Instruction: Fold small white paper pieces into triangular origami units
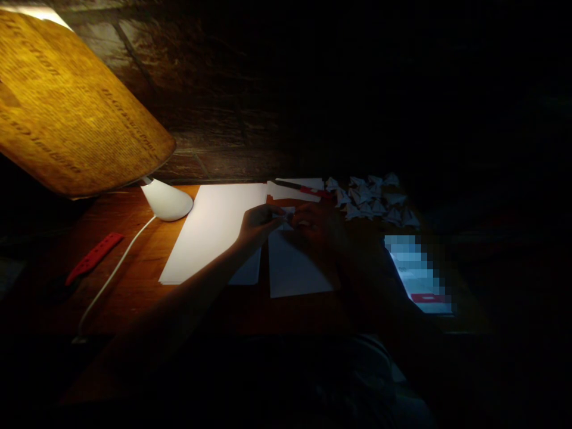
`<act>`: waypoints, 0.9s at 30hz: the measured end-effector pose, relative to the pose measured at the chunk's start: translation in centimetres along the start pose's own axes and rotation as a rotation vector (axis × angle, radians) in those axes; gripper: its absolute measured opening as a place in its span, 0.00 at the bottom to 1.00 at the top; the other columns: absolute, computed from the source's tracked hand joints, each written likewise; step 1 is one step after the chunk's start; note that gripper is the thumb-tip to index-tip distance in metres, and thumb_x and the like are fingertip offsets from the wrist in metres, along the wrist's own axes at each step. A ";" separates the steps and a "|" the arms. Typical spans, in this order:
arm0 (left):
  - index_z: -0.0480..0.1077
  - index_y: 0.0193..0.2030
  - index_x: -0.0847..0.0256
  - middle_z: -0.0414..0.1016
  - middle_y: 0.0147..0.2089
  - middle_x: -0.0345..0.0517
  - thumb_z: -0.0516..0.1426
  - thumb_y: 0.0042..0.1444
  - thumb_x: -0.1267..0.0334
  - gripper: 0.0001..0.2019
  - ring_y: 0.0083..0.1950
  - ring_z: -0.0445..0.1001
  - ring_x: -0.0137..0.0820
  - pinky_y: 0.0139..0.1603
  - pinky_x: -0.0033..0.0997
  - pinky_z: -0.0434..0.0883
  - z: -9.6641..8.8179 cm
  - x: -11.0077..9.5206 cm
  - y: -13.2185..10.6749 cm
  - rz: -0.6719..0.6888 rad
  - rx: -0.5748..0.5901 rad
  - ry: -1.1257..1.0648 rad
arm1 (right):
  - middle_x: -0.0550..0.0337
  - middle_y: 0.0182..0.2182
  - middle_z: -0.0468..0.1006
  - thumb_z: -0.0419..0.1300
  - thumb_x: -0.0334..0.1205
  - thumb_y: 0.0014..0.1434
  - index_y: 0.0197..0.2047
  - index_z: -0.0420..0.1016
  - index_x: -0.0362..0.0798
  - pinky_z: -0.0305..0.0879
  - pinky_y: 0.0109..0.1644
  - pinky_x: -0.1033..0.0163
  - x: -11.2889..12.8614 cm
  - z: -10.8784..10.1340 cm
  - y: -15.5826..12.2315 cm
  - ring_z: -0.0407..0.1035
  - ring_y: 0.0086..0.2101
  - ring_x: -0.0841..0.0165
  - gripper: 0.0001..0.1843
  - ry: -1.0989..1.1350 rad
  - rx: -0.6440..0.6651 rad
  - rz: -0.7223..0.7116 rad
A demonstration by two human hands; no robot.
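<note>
Shadowed forearms (212, 273); left hand (257, 223) and right hand (316, 219) pinch small, folded white paper (285, 221), likely light, crushable: I'd grip edges

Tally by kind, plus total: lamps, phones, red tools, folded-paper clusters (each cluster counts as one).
Lamp: 1
Phone: 1
Red tools: 2
Folded-paper cluster: 1 (pieces overlap, too dim to count singly)
Total: 5
</note>
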State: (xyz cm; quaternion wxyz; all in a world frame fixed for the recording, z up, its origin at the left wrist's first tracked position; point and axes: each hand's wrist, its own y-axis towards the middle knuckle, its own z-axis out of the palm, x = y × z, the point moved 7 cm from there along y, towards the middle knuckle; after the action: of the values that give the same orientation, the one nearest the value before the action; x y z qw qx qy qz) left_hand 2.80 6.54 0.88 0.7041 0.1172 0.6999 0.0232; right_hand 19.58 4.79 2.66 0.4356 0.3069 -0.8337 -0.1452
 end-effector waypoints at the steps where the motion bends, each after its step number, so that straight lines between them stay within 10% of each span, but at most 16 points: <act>1: 0.77 0.34 0.63 0.81 0.33 0.45 0.70 0.47 0.63 0.10 0.32 0.77 0.27 0.32 0.26 0.72 0.0 -0.1 0.0 0.004 -0.001 0.007 | 0.59 0.44 0.82 0.62 0.27 0.60 0.36 0.82 0.53 0.68 0.49 0.60 -0.1 0.2 0.0 0.75 0.45 0.64 0.11 0.012 0.020 0.013; 20: 0.75 0.34 0.62 0.80 0.32 0.44 0.67 0.48 0.65 0.08 0.32 0.78 0.29 0.33 0.27 0.74 -0.3 -0.2 0.0 0.062 -0.058 0.052 | 0.59 0.34 0.80 0.59 0.38 0.60 0.38 0.74 0.50 0.69 0.41 0.60 -1.0 0.5 -0.4 0.74 0.35 0.65 0.03 0.327 -0.078 0.301; 27: 0.77 0.34 0.61 0.81 0.33 0.44 0.65 0.48 0.68 0.05 0.33 0.78 0.28 0.36 0.28 0.75 0.3 -0.4 -0.3 0.096 -0.001 0.128 | 0.60 0.27 0.77 0.60 0.56 0.64 0.28 0.74 0.49 0.65 0.36 0.62 -2.0 2.1 -0.4 0.70 0.30 0.68 0.21 0.434 0.077 0.428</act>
State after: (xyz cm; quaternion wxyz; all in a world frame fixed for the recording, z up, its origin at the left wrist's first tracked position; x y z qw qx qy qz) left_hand 3.02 6.14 1.19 0.6563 0.1483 0.7370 0.0647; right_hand 18.88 5.71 -0.01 0.6123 0.1645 -0.7717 0.0507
